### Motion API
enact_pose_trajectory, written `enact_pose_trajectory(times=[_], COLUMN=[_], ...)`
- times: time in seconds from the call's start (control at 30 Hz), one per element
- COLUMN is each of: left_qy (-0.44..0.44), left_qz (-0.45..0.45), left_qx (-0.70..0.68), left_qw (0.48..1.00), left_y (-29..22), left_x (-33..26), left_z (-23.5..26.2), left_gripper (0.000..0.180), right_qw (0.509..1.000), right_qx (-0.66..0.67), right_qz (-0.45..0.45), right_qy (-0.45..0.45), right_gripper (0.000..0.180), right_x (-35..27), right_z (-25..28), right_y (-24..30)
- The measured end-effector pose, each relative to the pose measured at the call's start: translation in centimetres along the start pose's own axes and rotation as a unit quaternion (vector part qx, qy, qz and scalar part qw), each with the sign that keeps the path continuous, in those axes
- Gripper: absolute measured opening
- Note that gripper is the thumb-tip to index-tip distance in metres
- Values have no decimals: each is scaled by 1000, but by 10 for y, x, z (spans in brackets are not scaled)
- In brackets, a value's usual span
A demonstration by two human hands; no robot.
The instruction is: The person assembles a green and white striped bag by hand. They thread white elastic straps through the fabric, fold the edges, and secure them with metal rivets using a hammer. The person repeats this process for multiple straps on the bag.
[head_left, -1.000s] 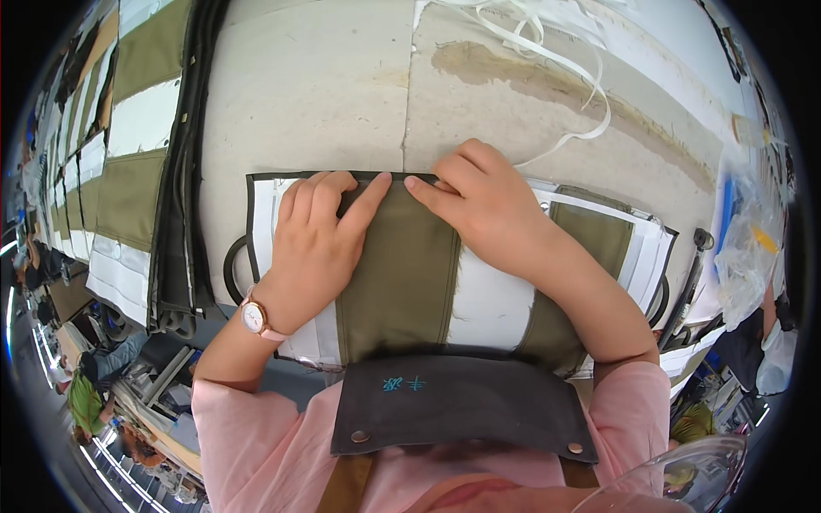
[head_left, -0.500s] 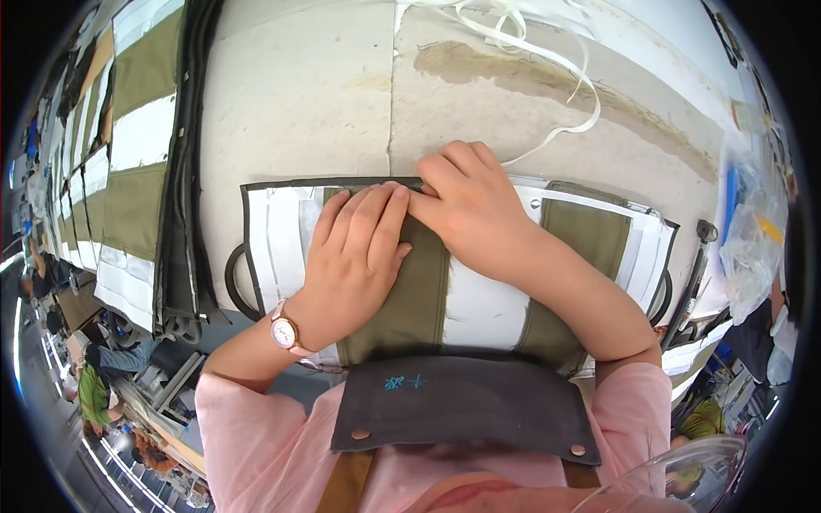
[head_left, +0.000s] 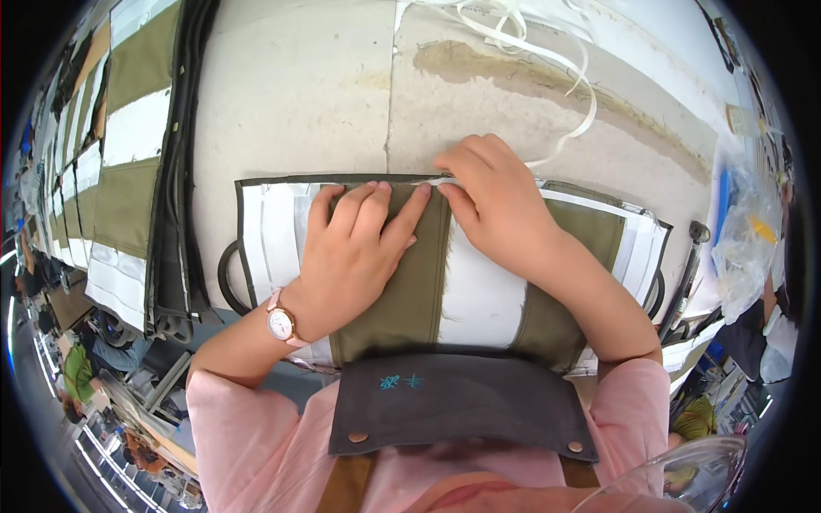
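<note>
A fabric panel (head_left: 483, 303) with olive and white stripes and dark binding lies flat in front of me. My left hand (head_left: 355, 235) rests on it with fingers spread, tips at the far edge and index finger pressing beside a short stretch of white tape. Just right of it, my right hand (head_left: 500, 201) is closed in a pinch on the narrow white tape (head_left: 575, 130) at that edge. The tape trails from behind this hand toward the far side. Black loop handles (head_left: 229, 278) stick out at the panel's ends.
Striped panels with dark edges hang or lie stacked (head_left: 128, 192) at the left. A dark-handled tool (head_left: 691, 265) lies right of the panel, near a clear plastic bag (head_left: 744, 248). Loose white tape coils (head_left: 509, 30) lie at the far side of the pale tabletop (head_left: 291, 94). People work beyond, lower left.
My right hand has shifted right along the far edge, opening a gap from the left hand where white tape now shows. My left index finger has stretched out to the right.
</note>
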State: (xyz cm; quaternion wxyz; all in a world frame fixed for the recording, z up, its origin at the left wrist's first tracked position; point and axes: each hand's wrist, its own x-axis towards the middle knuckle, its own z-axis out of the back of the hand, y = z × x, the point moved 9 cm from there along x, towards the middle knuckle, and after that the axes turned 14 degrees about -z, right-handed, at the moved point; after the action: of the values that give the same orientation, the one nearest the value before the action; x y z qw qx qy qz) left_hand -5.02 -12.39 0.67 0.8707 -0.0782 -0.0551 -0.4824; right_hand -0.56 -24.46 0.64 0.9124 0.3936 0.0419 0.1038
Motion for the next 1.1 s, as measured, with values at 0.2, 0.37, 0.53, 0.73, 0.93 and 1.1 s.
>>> enact_pose_trajectory(times=[0.2,0.37,0.53,0.73,0.93,1.1], left_qy=[5,-15,-14,35,62,66], left_qz=[2,11,12,95,108,113], left_qx=[4,-23,9,35,169,246], left_qw=[1000,1000,1000,994,978,961], left_y=[1,5,6,30,31,34], left_x=[4,2,4,-16,-27,-38], left_z=[3,2,1,13,12,11], left_gripper=[58,57,56,52,50,48], right_qw=[999,976,943,938,926,954], right_qx=[-21,-132,-238,-212,-269,-189], right_qz=[-16,169,222,239,214,146], right_qy=[20,-40,-70,-135,-155,-179], right_gripper=[21,20,20,14,9,11], right_x=[3,-20,-37,-40,-42,-37], right_z=[-6,-4,-19,-17,-38,-10], right_y=[0,20,32,28,41,24])
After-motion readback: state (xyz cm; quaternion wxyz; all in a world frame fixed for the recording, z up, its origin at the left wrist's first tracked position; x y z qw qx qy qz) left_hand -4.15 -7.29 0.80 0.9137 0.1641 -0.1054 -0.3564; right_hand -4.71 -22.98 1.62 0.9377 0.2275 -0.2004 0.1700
